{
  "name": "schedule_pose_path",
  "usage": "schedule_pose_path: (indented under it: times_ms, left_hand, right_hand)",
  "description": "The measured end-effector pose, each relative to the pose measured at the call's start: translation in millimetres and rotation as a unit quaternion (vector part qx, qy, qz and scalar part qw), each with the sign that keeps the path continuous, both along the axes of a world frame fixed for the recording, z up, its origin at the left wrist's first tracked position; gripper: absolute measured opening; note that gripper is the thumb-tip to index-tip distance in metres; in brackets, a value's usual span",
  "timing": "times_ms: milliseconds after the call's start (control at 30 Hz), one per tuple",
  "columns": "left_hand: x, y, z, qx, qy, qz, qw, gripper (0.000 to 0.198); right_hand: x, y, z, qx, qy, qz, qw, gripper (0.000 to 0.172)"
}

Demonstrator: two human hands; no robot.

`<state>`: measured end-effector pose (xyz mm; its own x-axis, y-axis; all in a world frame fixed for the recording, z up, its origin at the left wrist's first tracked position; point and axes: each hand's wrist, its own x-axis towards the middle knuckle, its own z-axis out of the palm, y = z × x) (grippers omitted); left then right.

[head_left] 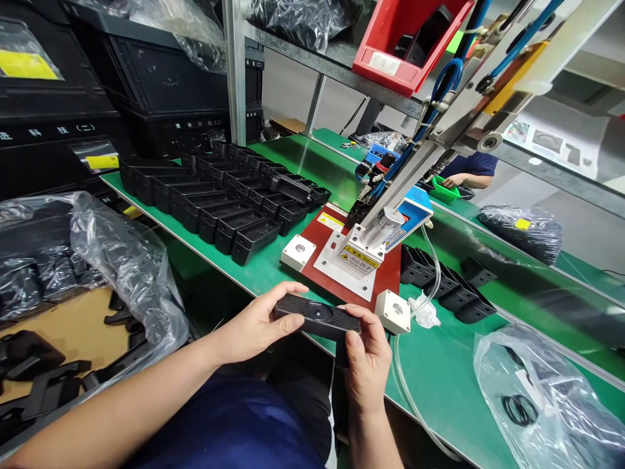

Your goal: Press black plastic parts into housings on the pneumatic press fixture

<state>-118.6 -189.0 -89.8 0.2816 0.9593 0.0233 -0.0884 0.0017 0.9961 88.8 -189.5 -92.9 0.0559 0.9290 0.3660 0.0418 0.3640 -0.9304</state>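
Observation:
A long black plastic part point(317, 314) with a ribbed face and a round recess in its middle is held in front of my body, near the table's front edge. My left hand point(266, 322) grips its left end between thumb and fingers. At the right end, my right hand point(368, 352) pinches it, and a dark piece hangs below by the palm. Just beyond stands a press machine point(364, 254) on a red-brown base, flanked by two white button boxes point(299, 251), point(393, 311).
Rows of black trays point(254, 241) cover the left of the green table point(273, 273). More black parts point(454, 286) and a plastic bag point(551, 397) lie right. A red bin point(410, 49) sits overhead. An open bagged box point(97, 312) is at left. Another person's hand point(456, 180) shows behind.

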Motion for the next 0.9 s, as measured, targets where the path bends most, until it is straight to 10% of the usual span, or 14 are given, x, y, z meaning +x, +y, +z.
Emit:
schedule_pose_path:
  times_ms: [200, 433, 900]
  left_hand:
    - [3, 1, 0.4, 0.038, -0.055, 0.010, 0.998, 0.056]
    - [7, 22, 8.0, 0.154, 0.029, 0.043, 0.987, 0.055]
    - [68, 159, 101.1, 0.409, 0.069, 0.086, 0.906, 0.042]
  right_hand:
    - [2, 0, -0.7, -0.018, 0.035, 0.050, 0.998, 0.054]
    - [4, 10, -1.2, 0.000, 0.015, 0.015, 1.000, 0.050]
    - [32, 133, 87.0, 0.208, -0.008, -0.112, 0.972, 0.043]
